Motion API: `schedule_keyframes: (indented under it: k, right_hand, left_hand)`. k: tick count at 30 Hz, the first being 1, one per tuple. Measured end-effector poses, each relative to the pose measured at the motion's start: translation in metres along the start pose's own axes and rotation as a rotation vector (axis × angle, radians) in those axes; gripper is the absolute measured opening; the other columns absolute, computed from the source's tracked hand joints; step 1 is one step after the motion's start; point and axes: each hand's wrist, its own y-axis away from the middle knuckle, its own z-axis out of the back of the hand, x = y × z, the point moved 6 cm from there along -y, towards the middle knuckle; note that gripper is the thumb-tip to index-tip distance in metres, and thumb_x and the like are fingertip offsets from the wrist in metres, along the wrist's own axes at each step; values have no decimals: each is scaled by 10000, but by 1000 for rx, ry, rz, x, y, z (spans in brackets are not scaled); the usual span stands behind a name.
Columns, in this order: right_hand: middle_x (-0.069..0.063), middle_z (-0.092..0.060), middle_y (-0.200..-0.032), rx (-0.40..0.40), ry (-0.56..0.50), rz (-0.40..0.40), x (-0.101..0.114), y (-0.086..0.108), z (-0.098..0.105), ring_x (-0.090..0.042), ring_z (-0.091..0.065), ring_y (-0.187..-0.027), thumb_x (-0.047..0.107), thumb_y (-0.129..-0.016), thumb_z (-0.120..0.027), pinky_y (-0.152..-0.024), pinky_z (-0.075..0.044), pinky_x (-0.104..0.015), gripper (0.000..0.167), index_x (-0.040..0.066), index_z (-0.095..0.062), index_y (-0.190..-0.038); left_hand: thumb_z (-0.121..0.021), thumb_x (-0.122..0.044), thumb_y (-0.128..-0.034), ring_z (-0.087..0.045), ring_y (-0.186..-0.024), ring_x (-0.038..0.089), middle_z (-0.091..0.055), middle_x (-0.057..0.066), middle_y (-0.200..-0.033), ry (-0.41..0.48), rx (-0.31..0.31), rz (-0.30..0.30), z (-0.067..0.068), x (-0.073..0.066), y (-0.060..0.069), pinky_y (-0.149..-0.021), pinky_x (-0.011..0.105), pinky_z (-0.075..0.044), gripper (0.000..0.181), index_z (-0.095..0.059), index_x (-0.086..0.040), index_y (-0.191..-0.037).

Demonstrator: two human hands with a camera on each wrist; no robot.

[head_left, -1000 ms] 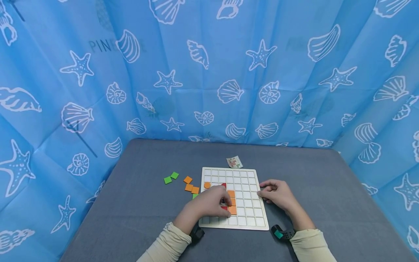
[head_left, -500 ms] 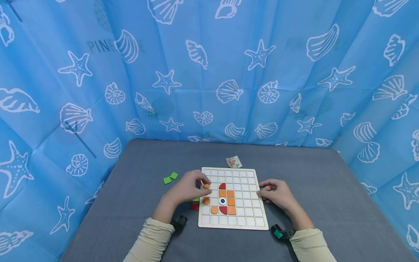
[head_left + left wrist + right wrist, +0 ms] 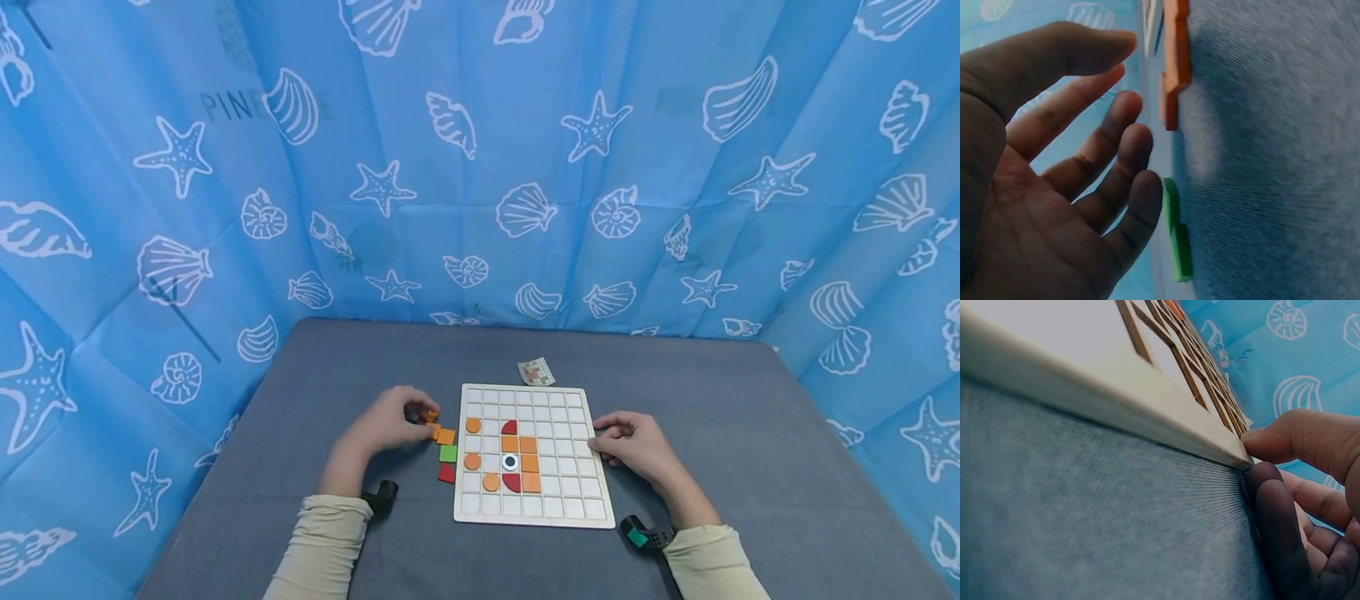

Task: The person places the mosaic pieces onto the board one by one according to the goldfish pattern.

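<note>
A pale wooden grid board [image 3: 564,510] lies on the table, with orange squares [image 3: 529,463], orange discs [image 3: 491,482], red quarter-round pieces [image 3: 512,482] and a white eye disc [image 3: 510,462] in its cells. Left of it, my left hand [image 3: 386,421] hovers over loose orange tiles [image 3: 446,437]. In the left wrist view its thumb and fingers are apart, holding nothing, beside orange tiles [image 3: 1177,56] and green tiles [image 3: 1175,234]. The head view hides those green tiles behind the hand. My right hand [image 3: 633,442] pinches the board's right edge, thumb on top.
A green tile [image 3: 447,453] and a red piece [image 3: 446,472] lie against the board's left side. Behind the board is a small pattern card [image 3: 536,372]. The grey table [image 3: 675,383] backs onto a blue shell-print curtain [image 3: 465,167].
My left hand has moved left from over the board to the loose orange tiles, uncovering the pieces on the board. The right hand stays at the board's edge.
</note>
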Motion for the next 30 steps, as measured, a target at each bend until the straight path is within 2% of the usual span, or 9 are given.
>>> schedule_keyframes:
  k: [6, 13, 18, 30]
  right_hand:
    - [-49, -751, -839, 0, -3, -2, 0, 0, 0, -131, -661, -701, 91, -918, -799, -630, -579, -288, 376, -66, -684, -1239]
    - [-52, -747, -838, -1, -4, -5, 0, 0, 0, -131, -657, -701, 94, -919, -802, -629, -577, -289, 378, -65, -684, -1241]
    - [-53, -748, -838, 1, -5, -2, 0, 0, 0, -134, -657, -701, 91, -920, -799, -629, -578, -289, 381, -70, -682, -1244]
    - [-54, -749, -837, 0, 2, -2, 1, 0, 0, -139, -658, -701, 96, -918, -802, -627, -574, -290, 380, -67, -684, -1240]
  left_hand:
    - [-847, -63, -834, -619, -930, 169, -772, 55, -1150, 9, 64, 16, -6, 9, -1, -845, 359, -543, 338, -800, -53, -1169]
    - [-861, -60, -816, -571, -899, 167, -707, 24, -1070, -4, 52, 72, -7, 13, -2, -803, 335, -515, 253, -828, -103, -1063]
    - [-862, -49, -811, -571, -877, 164, -679, 23, -1014, -17, 43, 64, -8, 11, -1, -780, 335, -518, 214, -827, -109, -1013]
    - [-866, -72, -824, -578, -856, 157, -665, 15, -977, -43, 25, 57, -3, 9, -1, -771, 335, -523, 185, -821, -107, -1000]
